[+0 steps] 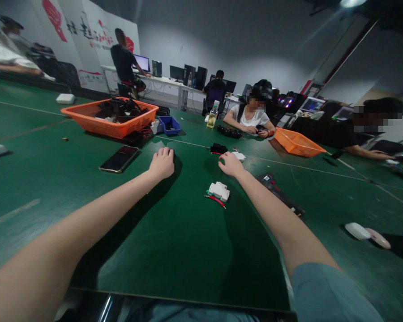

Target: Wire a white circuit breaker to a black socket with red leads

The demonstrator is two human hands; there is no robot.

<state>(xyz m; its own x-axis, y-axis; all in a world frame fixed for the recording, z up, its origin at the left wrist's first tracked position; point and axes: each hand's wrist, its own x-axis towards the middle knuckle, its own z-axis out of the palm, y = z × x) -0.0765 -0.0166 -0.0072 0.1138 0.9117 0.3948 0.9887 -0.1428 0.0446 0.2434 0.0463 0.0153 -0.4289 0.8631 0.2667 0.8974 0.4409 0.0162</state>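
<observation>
My left hand (pixel 163 163) rests on the green tabletop (pixel 174 241), fingers loosely bent and holding nothing visible, to the right of a dark-screened phone (pixel 120 159). My right hand (pixel 232 165) lies further right with thumb and fingers slightly apart. Just beyond it sit a white piece (pixel 239 156), partly hidden by the hand, and a black block (pixel 219 148) with a red strip along its near side. Between my forearms lies a white module resembling a circuit breaker (pixel 219 191). A short red wire (pixel 216 201) with bare metal ends is beside it.
An orange basket (pixel 104 127) full of black parts stands at left, near a blue bin (pixel 169 125). Another orange basket (pixel 297 143) is at right. A black-and-red tool (pixel 280 194) lies beside my right forearm. A bottle (pixel 212 115) stands near a seated person (pixel 250 117).
</observation>
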